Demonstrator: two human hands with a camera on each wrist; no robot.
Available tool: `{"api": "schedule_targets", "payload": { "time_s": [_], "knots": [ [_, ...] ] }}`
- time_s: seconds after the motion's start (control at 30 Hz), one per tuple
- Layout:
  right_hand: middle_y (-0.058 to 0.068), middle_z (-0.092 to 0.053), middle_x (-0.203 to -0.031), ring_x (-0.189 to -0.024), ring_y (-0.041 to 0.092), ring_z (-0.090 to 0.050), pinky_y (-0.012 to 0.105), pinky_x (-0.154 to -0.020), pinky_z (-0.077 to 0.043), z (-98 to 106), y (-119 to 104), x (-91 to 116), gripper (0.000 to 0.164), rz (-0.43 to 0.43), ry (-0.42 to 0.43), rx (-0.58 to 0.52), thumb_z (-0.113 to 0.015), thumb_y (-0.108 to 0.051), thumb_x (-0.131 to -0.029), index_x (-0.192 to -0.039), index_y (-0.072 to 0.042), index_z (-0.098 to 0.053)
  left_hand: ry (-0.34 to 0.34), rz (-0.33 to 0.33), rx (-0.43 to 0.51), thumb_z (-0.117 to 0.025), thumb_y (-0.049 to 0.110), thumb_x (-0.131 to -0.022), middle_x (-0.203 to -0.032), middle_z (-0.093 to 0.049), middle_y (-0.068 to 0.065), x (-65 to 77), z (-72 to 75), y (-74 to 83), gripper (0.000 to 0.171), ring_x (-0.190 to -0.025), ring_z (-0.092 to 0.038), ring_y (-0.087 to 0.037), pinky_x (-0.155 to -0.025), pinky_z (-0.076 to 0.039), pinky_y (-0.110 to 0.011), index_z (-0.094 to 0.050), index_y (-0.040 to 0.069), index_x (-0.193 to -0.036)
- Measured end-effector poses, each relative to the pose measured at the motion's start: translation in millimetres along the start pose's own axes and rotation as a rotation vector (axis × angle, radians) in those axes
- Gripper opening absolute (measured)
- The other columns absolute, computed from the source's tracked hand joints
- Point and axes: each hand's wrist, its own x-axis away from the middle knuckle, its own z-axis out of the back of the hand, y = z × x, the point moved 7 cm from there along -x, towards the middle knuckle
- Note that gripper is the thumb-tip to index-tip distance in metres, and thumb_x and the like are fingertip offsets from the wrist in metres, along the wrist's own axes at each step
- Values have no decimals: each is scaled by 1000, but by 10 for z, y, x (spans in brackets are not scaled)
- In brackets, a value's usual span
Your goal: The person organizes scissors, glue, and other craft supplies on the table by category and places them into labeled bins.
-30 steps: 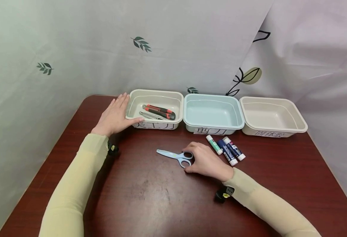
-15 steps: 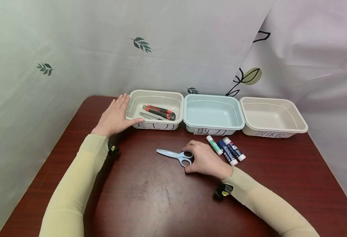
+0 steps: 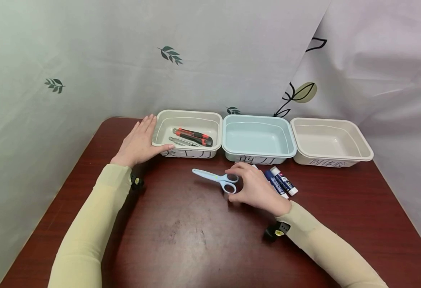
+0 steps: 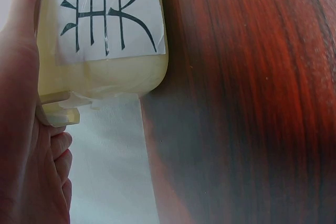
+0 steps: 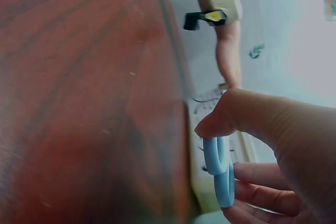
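My right hand (image 3: 256, 189) pinches light-blue scissors (image 3: 210, 175) by their finger loops. The blades point left, and the scissors hang just above the table. Close up, the right wrist view shows the thumb and fingers on the loops (image 5: 212, 157). My left hand (image 3: 138, 141) rests straight-fingered on the left corner of a beige bin (image 3: 186, 118), its thumb along the front rim. Inside that bin lie several utility knives (image 3: 195, 137), red-and-black and grey. In the left wrist view the bin's paper label (image 4: 110, 19) faces out.
A light-blue bin (image 3: 258, 138) stands in the middle of the row, another beige bin (image 3: 327, 140) at its right. All bear paper labels. Blue glue sticks (image 3: 284, 181) lie in front, a further one mostly hidden behind the right hand. A curtain (image 3: 106, 60) hangs behind the table.
My right hand has raised the scissors off the table and moved them slightly right and away from me, now covering the green glue stick. The left hand stays put.
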Motion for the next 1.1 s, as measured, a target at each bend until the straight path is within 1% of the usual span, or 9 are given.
{"api": "schedule_targets", "payload": {
  "time_s": [0.23,0.4,0.5,0.63,0.8,0.93,1.1],
  "knots": [
    [5,-66,-114,-99,23,-63,41,-82,-53,239,27,2,62,-23,71,-25,-91,-21,-63,-120,-3,-74,4,-2,-3,-54,81,-86,-167,-12,-22,2,2,0,121,-154,-9,-34,-124,-5,-46,-14,-5,-160],
    [2,-67,-116,-98,22,-65,40,-81,-52,417,96,28,60,-57,129,-41,-90,-18,-65,-121,-7,-74,5,-1,-9,-55,81,-85,-167,-13,-22,1,6,-1,121,-154,-10,-34,-124,-6,-46,-14,-5,-160],
    [1,-67,-117,-99,23,-65,39,-82,-52,520,164,50,60,-81,153,-47,-89,-17,-65,-122,-8,-74,5,-1,-7,-55,80,-85,-167,-13,-22,0,4,-1,121,-154,-10,-34,-124,-6,-47,-14,-5,-160],
    [2,-67,-118,-102,26,-64,43,-83,-51,652,270,84,59,-99,189,-46,-88,-16,-66,-122,-7,-74,2,0,-8,-55,80,-86,-167,-12,-22,-3,-3,-5,121,-154,-8,-33,-124,-6,-46,-13,-4,-161],
    [4,-67,-120,-96,24,-64,44,-78,-51,818,400,129,59,-113,233,-30,-90,-13,-66,-122,-7,-73,1,0,-10,-55,80,-86,-167,-11,-21,-3,-12,-16,121,-154,-6,-32,-124,-5,-46,-12,-4,-161],
    [7,-66,-122,-96,26,-63,44,-79,-49,938,502,156,59,-150,241,-27,-91,-11,-68,-124,-7,-72,0,0,-8,-55,80,-86,-167,-11,-21,-4,-13,-18,121,-154,-6,-32,-124,-4,-46,-12,-4,-161],
    [11,-66,-122,-101,30,-62,45,-83,-49,1085,617,173,57,-175,257,-31,-88,-7,-70,-124,-3,-71,2,-1,-7,-55,80,-86,-167,-11,-21,-3,-8,-14,121,-154,-6,-31,-124,-4,-46,-12,-4,-161]
  ]
}}
